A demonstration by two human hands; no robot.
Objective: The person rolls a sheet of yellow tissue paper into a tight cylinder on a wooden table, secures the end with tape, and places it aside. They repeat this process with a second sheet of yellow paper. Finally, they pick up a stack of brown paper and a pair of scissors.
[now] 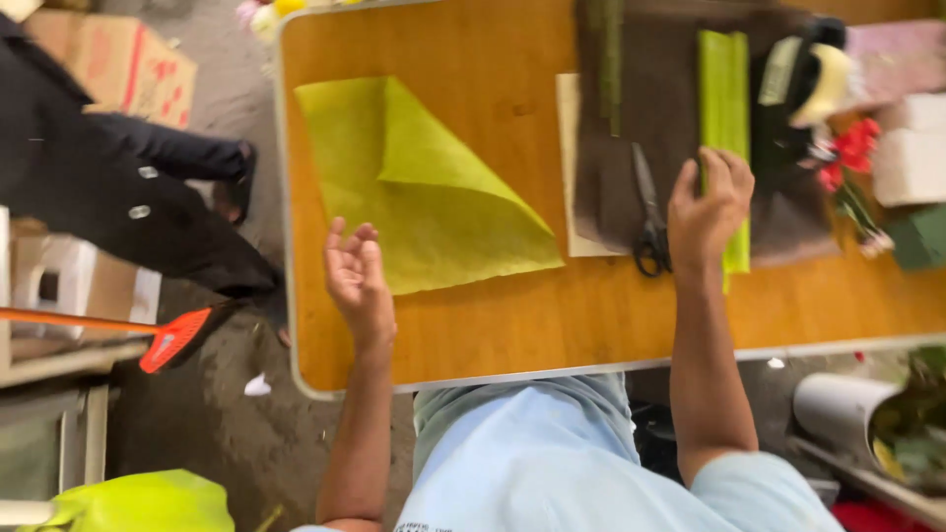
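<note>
A yellow-green sheet of wrapping paper point(434, 192) lies on the wooden table point(512, 325) with one corner folded over. My left hand point(357, 281) hovers open at the sheet's near left edge, fingers apart, holding nothing. My right hand point(709, 207) reaches over a folded bright green strip point(724, 99) lying on a brown sheet point(670, 89); its fingers curl at the strip, but whether they grip it I cannot tell. Black scissors point(648, 222) lie just left of that hand.
Red flowers point(849, 158), white blocks point(912, 153) and pink paper point(897, 54) crowd the table's right end. A person in black point(108, 177) stands at the left by cardboard boxes point(123, 64). An orange-red tool point(172, 340) sticks out below. A white roll point(838, 409) is at lower right.
</note>
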